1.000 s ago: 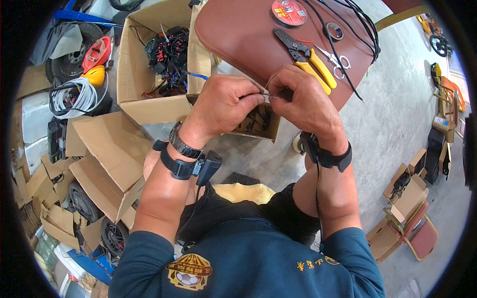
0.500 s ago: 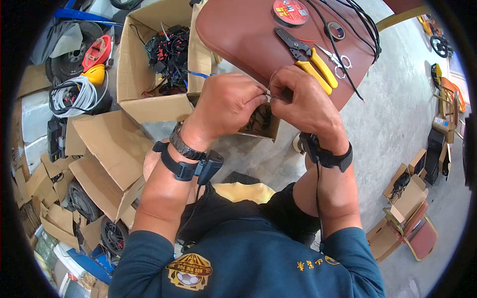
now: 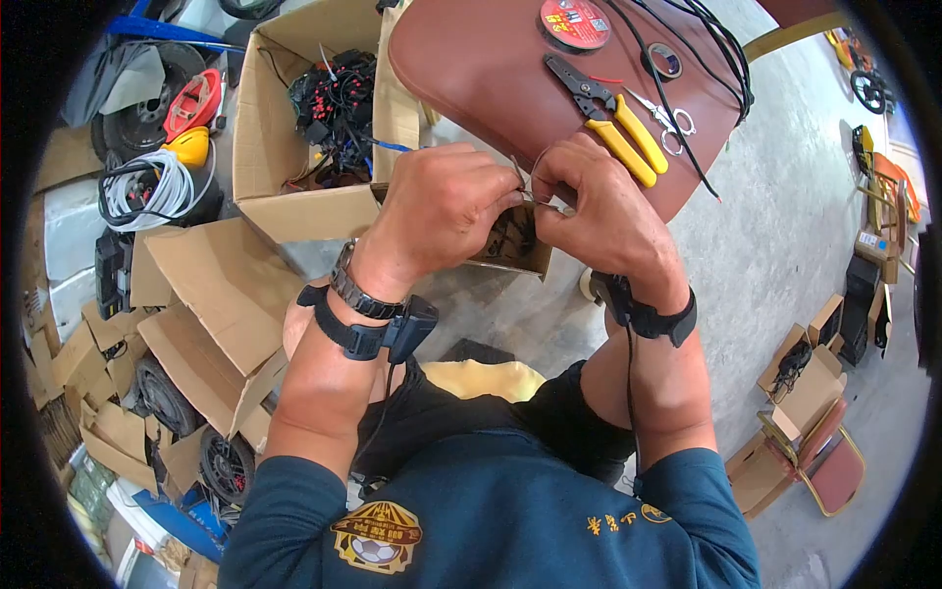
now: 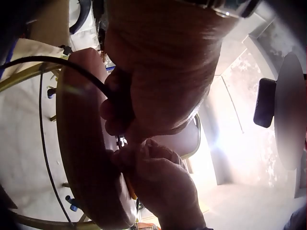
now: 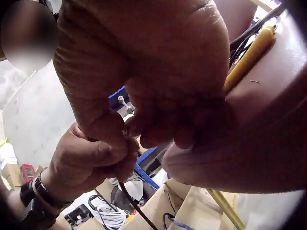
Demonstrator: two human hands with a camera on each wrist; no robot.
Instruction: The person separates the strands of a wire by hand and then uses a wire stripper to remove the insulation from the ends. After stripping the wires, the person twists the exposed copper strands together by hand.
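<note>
Both hands meet just off the near edge of the red-brown seat (image 3: 471, 59). My left hand (image 3: 442, 211) pinches a thin wire (image 3: 523, 187) between thumb and fingers. Facing it, my right hand (image 3: 608, 211) pinches the same small spot of wire, its fingertips a short gap away. In the right wrist view a dark cable (image 5: 134, 206) runs down from the left hand (image 5: 91, 158). On the seat by the right hand lie a yellow-handled wire stripper (image 3: 613, 123) and scissors (image 3: 671, 125). The wire ends are too small to make out exactly.
The seat also holds a red-labelled spool (image 3: 574, 22), a tape roll (image 3: 664, 62) and black cables (image 3: 721, 39). Behind the left hand stands a cardboard box (image 3: 304, 216) of tangled wires; a smaller box (image 3: 535, 257) sits below the hands. More cartons lie at left.
Both hands stay close together. The right thumb and fingers have parted a little, and more of the thin wire shows between the two hands.
</note>
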